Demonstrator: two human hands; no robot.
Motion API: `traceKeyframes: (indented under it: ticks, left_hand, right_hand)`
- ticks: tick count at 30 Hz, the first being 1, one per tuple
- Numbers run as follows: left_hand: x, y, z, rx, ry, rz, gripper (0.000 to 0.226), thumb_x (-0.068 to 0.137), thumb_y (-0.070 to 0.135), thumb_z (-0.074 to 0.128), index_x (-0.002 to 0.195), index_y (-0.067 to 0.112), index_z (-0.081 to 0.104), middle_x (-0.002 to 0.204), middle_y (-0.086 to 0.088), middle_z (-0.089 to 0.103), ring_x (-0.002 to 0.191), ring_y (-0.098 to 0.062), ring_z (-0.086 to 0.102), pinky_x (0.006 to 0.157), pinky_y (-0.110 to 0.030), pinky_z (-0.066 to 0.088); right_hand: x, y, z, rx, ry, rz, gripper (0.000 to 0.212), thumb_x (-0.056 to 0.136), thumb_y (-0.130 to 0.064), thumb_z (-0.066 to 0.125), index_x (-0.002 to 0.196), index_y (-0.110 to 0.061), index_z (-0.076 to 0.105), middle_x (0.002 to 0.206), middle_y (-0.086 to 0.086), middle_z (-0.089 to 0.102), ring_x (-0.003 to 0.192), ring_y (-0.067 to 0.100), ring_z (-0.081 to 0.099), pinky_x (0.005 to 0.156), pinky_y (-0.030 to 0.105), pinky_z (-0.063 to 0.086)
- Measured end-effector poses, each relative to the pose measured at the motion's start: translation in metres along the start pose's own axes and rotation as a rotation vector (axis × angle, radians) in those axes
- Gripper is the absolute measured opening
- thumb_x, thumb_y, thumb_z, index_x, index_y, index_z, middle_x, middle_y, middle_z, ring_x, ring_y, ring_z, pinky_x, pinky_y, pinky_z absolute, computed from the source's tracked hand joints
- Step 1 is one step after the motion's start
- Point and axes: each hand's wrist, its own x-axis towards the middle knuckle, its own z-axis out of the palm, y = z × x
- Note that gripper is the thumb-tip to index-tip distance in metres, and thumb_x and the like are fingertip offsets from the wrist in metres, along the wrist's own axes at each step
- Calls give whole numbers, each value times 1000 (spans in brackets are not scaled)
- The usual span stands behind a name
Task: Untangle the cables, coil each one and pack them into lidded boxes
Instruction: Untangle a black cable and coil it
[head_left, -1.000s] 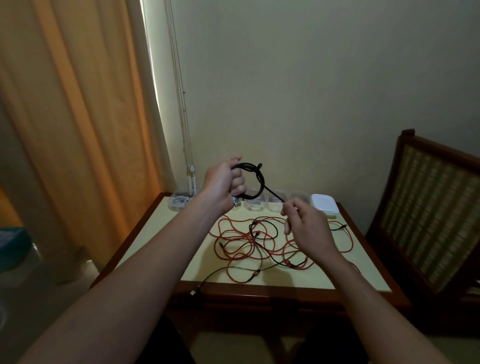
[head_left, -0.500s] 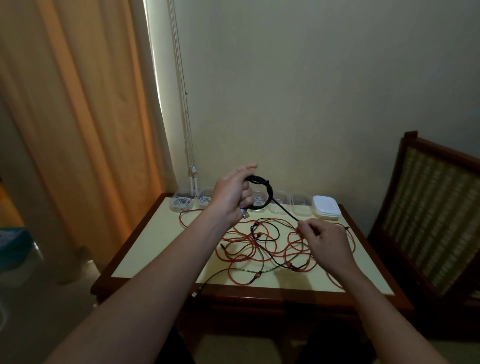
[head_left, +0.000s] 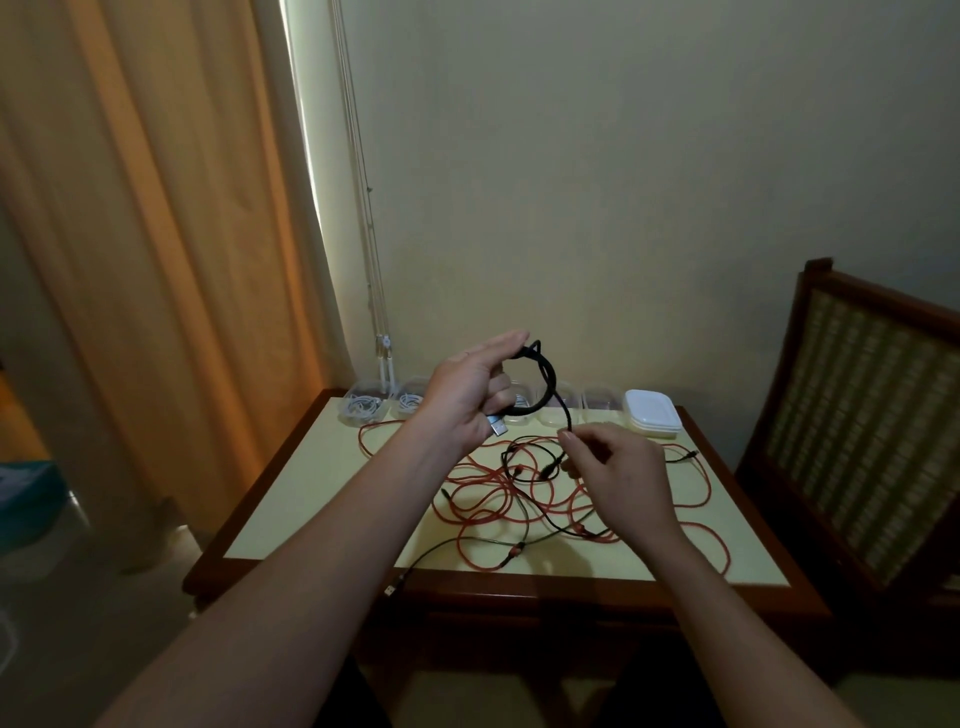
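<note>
While the left hand (head_left: 467, 397) gripped the black cable coil (head_left: 550, 382) above the table (head_left: 291, 499), the right hand (head_left: 618, 473) pinched its loose tail just over the red cable tangle (head_left: 483, 514), boxes (head_left: 600, 404) lined up behind.

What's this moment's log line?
step: coil black cable | left hand: holds coil | right hand: pinches tail | red cable: tangled on table

At the table's (head_left: 291, 499) far edge, the left hand (head_left: 467, 400) hides the near side of the black coil (head_left: 546, 382) and parts of the clear boxes (head_left: 600, 402) behind it; what those boxes hold cannot be told. Over the table's middle, the right hand (head_left: 618, 473) covers some of the red cable (head_left: 467, 512). Right of the table, the picture's edge cuts off the chair (head_left: 872, 415).
</note>
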Motion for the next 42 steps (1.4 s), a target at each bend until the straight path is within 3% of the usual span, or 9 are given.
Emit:
traceKeyframes:
  ticks: [6, 11, 15, 21, 26, 30, 34, 37, 42]
  left_hand:
    - [-4, -5, 10, -186, -63, -105, 3, 95, 9, 63, 97, 8, 65, 44, 9, 27, 30, -4, 17, 28, -16, 14]
    - [-3, -9, 14, -277, -73, -138, 13, 97, 12, 61, 85, 8, 64, 42, 8, 20, 27, -5, 16, 27, -15, 15]
    - [2, -10, 9, -241, -39, -64, 12, 96, 18, 63, 88, 10, 62, 48, 6, 44, 28, -4, 20, 29, -14, 25]
    - [11, -22, -2, 105, 31, -7, 31, 94, 30, 67, 115, 8, 64, 83, -13, 62, 48, -13, 47, 39, -20, 38]
    - [7, -16, -10, 246, -85, -58, 19, 102, 27, 55, 105, 9, 60, 55, 5, 36, 41, -7, 35, 43, -20, 35]
    - [3, -18, -11, 425, -137, 56, 39, 95, 44, 63, 111, 9, 68, 50, 11, 33, 42, -5, 25, 38, -18, 24]
    - [3, -17, -9, 356, -139, 38, 36, 101, 33, 56, 117, 2, 65, 47, 12, 28, 38, -3, 22, 34, -16, 19]
    - [3, -13, -6, 285, -151, -38, 30, 103, 28, 53, 114, 3, 63, 46, 11, 25, 36, -1, 18, 33, -14, 15]
    - [6, -11, -8, 196, -108, -72, 29, 99, 33, 58, 111, 8, 65, 46, 11, 23, 33, -1, 18, 29, -14, 15]
  right_hand:
    - [11, -33, 10, 942, 206, 544, 7, 98, -1, 61, 102, -1, 66, 92, 19, 75, 81, 20, 76, 75, 26, 60]
    - [21, -48, 12, 1447, 106, 692, 16, 99, 3, 54, 107, 0, 68, 100, 10, 74, 80, 11, 74, 68, 20, 58]
    - [17, -55, 11, 1220, -194, 609, 15, 101, -18, 58, 105, -19, 72, 98, -5, 72, 69, 8, 52, 63, 25, 38]
    - [19, -71, 15, 1382, -186, 698, 29, 107, -27, 42, 109, -11, 66, 73, 0, 56, 59, 12, 44, 55, 26, 33]
    - [23, -64, 8, 1214, -202, 844, 40, 110, -35, 32, 77, -19, 48, 61, 0, 54, 52, 11, 35, 52, 25, 23]
    - [24, -56, 9, 1163, -257, 826, 37, 110, -36, 35, 84, -16, 51, 61, -3, 43, 48, 10, 29, 48, 23, 25]
    - [20, -56, 9, 1132, -316, 711, 18, 105, -22, 50, 108, -7, 60, 68, -1, 37, 52, 8, 27, 45, 20, 33]
    - [18, -56, 11, 1095, -318, 684, 30, 104, -12, 53, 130, 2, 53, 74, 0, 42, 54, 8, 31, 46, 20, 38]
    - [18, -59, 11, 824, -268, 587, 17, 105, -7, 49, 105, 4, 61, 76, 5, 54, 46, 7, 34, 46, 23, 40]
